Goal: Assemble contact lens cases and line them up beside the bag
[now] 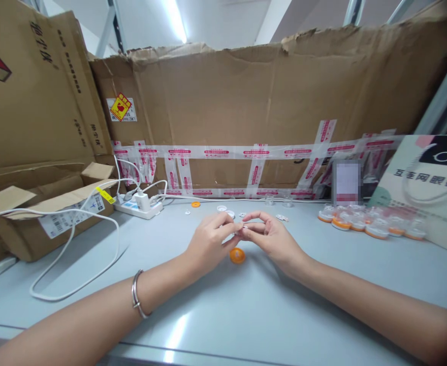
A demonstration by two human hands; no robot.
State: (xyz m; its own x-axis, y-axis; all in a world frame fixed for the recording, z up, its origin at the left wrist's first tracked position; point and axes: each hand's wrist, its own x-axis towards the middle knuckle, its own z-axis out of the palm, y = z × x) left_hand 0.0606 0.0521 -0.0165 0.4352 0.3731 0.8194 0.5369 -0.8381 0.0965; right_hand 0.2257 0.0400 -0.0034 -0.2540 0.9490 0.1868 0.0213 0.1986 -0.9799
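My left hand (214, 238) and my right hand (271, 236) meet over the middle of the table, fingertips pinched together on a small white part (240, 230). Fingers cover most of that part, so its exact kind is hidden. Just below them an orange round cap (237, 255) lies on the table, hollow side up. Beyond my hands are white rings (222, 208), a small white piece with holes (280, 217), and another orange disc (195, 204). Clear round cups (287, 202) stand near the back.
Several clear domed containers with orange or white bases (376, 229) are grouped at right, near a paper bag (425, 188). A power strip (141, 206) with a looping white cable (117, 244) lies left, beside an open cardboard box (56, 203). Tall cardboard (223, 101) walls the back.
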